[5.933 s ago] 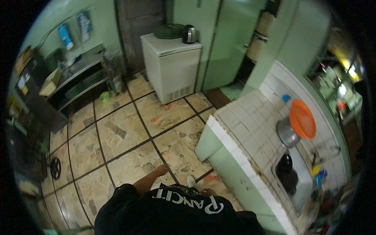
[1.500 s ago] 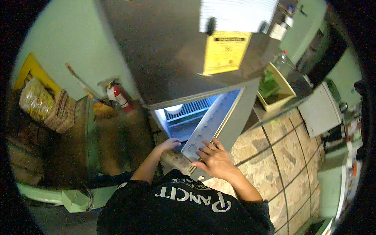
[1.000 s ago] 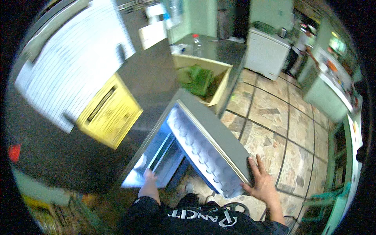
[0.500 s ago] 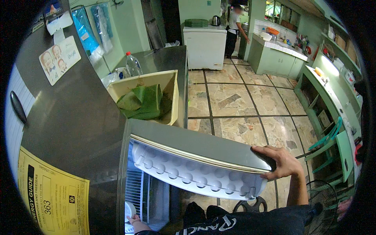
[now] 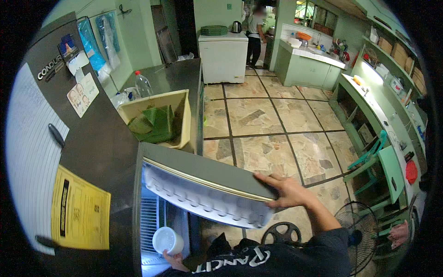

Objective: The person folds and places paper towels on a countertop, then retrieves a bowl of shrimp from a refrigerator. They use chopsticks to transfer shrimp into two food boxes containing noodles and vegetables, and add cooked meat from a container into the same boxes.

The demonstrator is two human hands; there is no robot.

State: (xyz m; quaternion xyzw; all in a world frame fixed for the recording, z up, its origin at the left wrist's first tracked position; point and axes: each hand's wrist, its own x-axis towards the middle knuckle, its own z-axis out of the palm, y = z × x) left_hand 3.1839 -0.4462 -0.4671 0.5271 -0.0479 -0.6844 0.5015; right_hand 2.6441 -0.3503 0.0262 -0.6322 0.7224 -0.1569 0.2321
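Observation:
My left hand (image 5: 175, 260), closed at the lower left, grips a white round plastic tub (image 5: 168, 240) by its near side. The tub is tilted, with its round face toward me, in front of the lit refrigerator interior (image 5: 150, 221). At the free end of the open refrigerator door (image 5: 207, 174), my right hand (image 5: 290, 191) is wrapped over the edge, fingers on the grey outside. A white egg rack (image 5: 203, 198) with round hollows runs along the inside of this door.
Beyond the door, a cream bin (image 5: 184, 115) holds green leaves (image 5: 157, 124) beside a dark counter (image 5: 177, 76). A black standing fan (image 5: 355, 235) is at my right, near a green chair (image 5: 383, 171). Another person (image 5: 254, 37) stands by the white chest freezer (image 5: 223, 57).
My left hand has brought the tub out from the refrigerator, so more of it shows. The view has shifted, and the door and my right hand on it appear farther left.

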